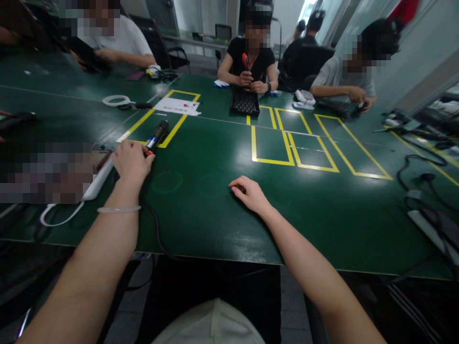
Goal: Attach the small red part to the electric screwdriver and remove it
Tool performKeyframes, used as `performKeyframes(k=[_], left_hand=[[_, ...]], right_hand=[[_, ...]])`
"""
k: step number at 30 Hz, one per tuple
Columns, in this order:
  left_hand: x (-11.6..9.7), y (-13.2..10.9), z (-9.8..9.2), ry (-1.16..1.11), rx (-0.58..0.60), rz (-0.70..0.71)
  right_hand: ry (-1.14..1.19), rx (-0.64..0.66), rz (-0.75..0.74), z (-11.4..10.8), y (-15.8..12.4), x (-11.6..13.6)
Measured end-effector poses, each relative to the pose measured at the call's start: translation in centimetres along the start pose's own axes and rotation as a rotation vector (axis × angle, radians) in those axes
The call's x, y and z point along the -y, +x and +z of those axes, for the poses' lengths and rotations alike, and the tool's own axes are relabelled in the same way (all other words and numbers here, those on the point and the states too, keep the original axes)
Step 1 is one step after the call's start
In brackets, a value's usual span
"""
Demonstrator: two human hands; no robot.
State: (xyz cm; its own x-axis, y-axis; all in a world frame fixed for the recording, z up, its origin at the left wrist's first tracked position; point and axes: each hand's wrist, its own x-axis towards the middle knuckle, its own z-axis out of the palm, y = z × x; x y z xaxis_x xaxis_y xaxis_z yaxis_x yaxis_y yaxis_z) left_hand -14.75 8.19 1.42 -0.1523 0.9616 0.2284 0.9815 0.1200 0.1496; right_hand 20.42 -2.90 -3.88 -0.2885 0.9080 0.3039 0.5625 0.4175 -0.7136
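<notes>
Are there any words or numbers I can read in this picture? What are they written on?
No text here can be read.
On the white paper sheet: dark and red print, too small and blurred to read.
On the tool in the left hand: a blue band, no readable label.
On the table: yellow lines that form boxes, not letters.

Our left arm: bare, stretched forward and a little to the left, wrist straight.
Our left hand (132, 162): back facing up, fingers curled closed in a grip.
Our right arm: bare, reaching forward from the lower right toward the middle.
Our right hand (250, 193): palm down, fingers loosely bent, relaxed.
</notes>
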Motion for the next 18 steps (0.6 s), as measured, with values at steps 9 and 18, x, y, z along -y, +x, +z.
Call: performKeyframes(k=[9, 18], left_hand=[[0.3, -0.2, 0.3, 0.018, -0.076, 0.036], [-5.5, -1.6, 1.8, -0.908, 0.174, 0.291]], right_hand=[[-0.005, 0.004, 0.003, 0.0, 0.0, 0.2], [0.023, -0.004, -0.008, 0.0, 0.1, 0.1]])
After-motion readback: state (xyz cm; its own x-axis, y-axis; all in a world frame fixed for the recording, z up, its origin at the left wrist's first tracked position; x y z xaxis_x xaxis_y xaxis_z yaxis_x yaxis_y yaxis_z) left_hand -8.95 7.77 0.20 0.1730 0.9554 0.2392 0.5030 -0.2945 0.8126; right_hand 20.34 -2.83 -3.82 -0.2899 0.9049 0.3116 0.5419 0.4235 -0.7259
